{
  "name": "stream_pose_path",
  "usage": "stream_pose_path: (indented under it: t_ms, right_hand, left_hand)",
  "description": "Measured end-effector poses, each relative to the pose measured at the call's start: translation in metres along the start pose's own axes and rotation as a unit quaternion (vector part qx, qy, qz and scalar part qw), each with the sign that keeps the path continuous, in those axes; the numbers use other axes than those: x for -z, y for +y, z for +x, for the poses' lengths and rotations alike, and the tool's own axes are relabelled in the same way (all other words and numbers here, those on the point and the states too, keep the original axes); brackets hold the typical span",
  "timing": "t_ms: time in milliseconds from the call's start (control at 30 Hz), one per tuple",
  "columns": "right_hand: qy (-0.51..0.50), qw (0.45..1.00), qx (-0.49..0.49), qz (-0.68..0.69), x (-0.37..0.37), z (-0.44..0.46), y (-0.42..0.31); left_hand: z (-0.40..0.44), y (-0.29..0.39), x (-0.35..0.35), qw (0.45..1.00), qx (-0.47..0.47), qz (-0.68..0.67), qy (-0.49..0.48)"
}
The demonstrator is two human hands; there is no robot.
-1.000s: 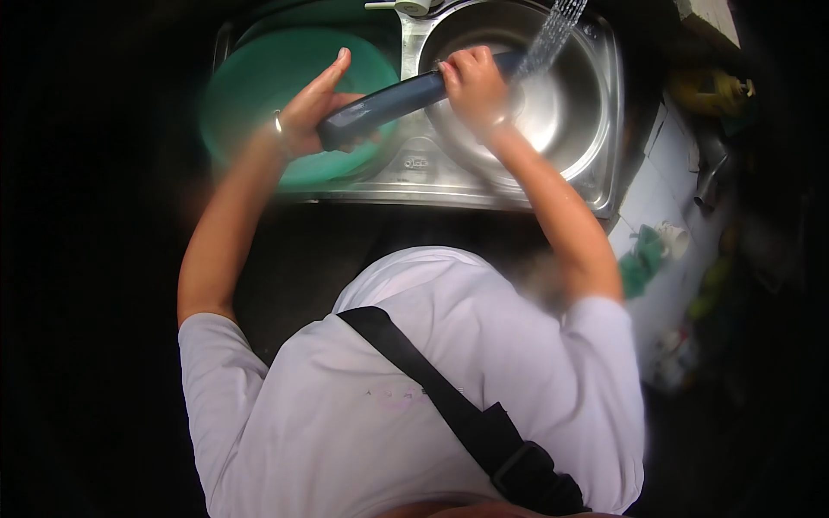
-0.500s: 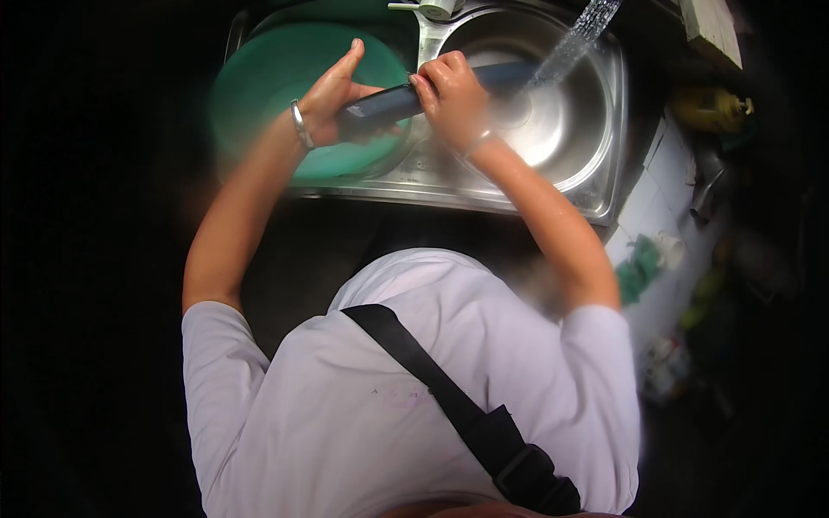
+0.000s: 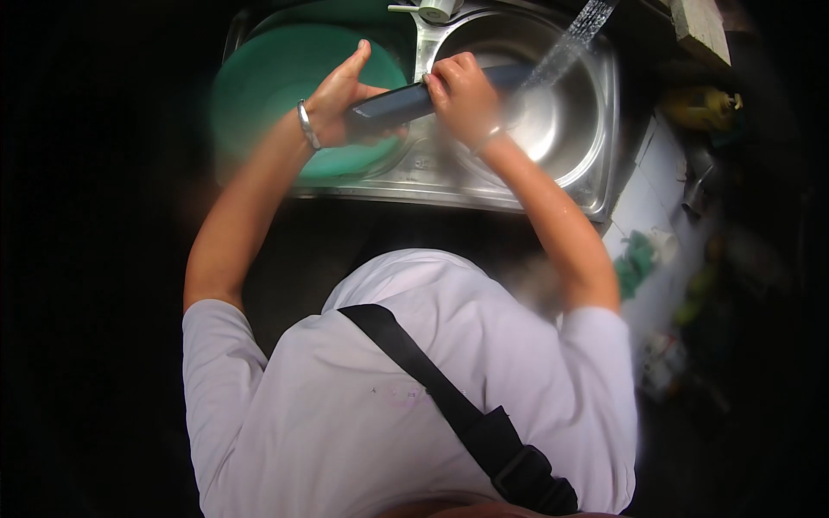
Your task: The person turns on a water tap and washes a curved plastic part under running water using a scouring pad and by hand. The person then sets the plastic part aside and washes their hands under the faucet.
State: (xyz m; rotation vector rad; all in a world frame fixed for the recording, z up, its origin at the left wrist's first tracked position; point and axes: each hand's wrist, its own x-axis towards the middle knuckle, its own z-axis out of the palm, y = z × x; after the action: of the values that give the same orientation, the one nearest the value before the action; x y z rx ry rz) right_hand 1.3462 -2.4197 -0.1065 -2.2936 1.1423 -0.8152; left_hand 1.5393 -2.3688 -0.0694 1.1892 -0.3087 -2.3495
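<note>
A long, smooth, dark blue-grey object (image 3: pixel 393 108) lies slantwise in my hands over the divider of the double sink; its exact kind is unclear. My left hand (image 3: pixel 341 99) holds its left end from below, fingers beneath it and thumb stretched up and away. Around its middle, my right hand (image 3: pixel 465 99) is closed, knuckles up. The far right end reaches over the right basin (image 3: pixel 553 142), where a spray of water (image 3: pixel 574 43) falls on or just past it. Beneath my left hand sits a green plastic basin (image 3: pixel 259 95).
The steel sink rim (image 3: pixel 414 194) runs along the near side. A tap fitting (image 3: pixel 436 10) stands at the back. To the right are a wooden block (image 3: pixel 701 30), a yellow bottle (image 3: pixel 701 108) and a crumpled green cloth-like item (image 3: pixel 635 266) on white tiles (image 3: pixel 648 190).
Both hands and the dark object have shifted slightly to the right. My right fingers wrap a little further over it, and its left end looks slightly turned.
</note>
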Motion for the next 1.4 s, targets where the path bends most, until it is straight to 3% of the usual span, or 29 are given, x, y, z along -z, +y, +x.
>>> stream_pose_path:
  t_ms: [100,200,267,333,567,633,800,867,933,967,1033,1067,1100,1133,1200,1300,1400]
  right_hand:
    - [0.005,0.999,0.001,0.035,-0.003,-0.004,-0.015]
    - [0.02,0.995,0.052,0.087,-0.011,-0.009,-0.063]
    - [0.014,0.994,0.044,0.103,-0.011,-0.009,-0.063]
    - [0.031,0.994,0.039,0.098,-0.008,-0.008,-0.042]
    - [0.085,0.994,-0.067,-0.03,-0.009,-0.005,0.118]
    - [0.103,0.991,-0.064,-0.05,-0.004,-0.002,0.111]
    - [0.037,0.996,-0.014,0.08,-0.004,-0.014,0.017]
    - [0.042,0.994,-0.018,0.1,-0.002,-0.013,0.019]
    - [0.046,0.996,-0.022,0.076,0.001,-0.011,0.045]
    - [0.103,0.994,0.015,0.032,-0.005,-0.008,0.075]
    - [0.088,0.993,-0.071,-0.03,0.0,-0.007,0.129]
    - [0.104,0.991,-0.027,-0.086,-0.008,-0.007,0.169]
    - [0.049,0.99,-0.122,-0.055,-0.013,-0.006,0.202]
    - [0.091,0.984,-0.128,-0.085,-0.004,-0.004,0.204]
    - [0.057,0.979,-0.181,-0.08,0.01,0.0,0.206]
    - [0.1,0.978,-0.165,-0.073,0.003,-0.002,0.208]
    - [0.147,0.987,-0.046,-0.051,-0.004,-0.005,0.19]
  left_hand:
    - [0.001,0.001,-0.009,1.0,-0.002,0.006,0.015]
    - [0.01,-0.004,-0.024,0.987,-0.064,-0.061,0.134]
    - [0.011,-0.005,-0.011,0.995,-0.042,-0.004,0.094]
    - [0.006,-0.001,-0.003,0.997,-0.024,0.052,0.059]
    - [0.0,-0.004,-0.018,0.998,-0.022,0.031,0.053]
    - [-0.001,-0.002,-0.019,0.997,-0.021,0.035,0.063]
    - [-0.001,0.001,-0.023,0.994,-0.011,0.065,0.082]
    - [0.0,0.0,-0.022,0.992,-0.019,0.086,0.087]
    - [-0.001,0.001,-0.022,0.991,-0.015,0.09,0.097]
    - [-0.001,0.0,-0.022,0.992,-0.013,0.083,0.096]
    - [-0.002,0.0,-0.02,0.993,-0.011,0.068,0.096]
    - [-0.003,0.001,-0.022,0.994,-0.011,0.064,0.091]
    - [-0.006,0.002,-0.027,0.994,-0.01,0.061,0.088]
    - [-0.007,0.004,-0.031,0.995,-0.008,0.057,0.083]
    - [-0.009,0.009,-0.039,0.994,-0.01,0.064,0.09]
    - [-0.01,0.015,-0.048,0.991,-0.01,0.094,0.096]
    - [-0.012,0.021,-0.062,0.986,-0.007,0.123,0.109]
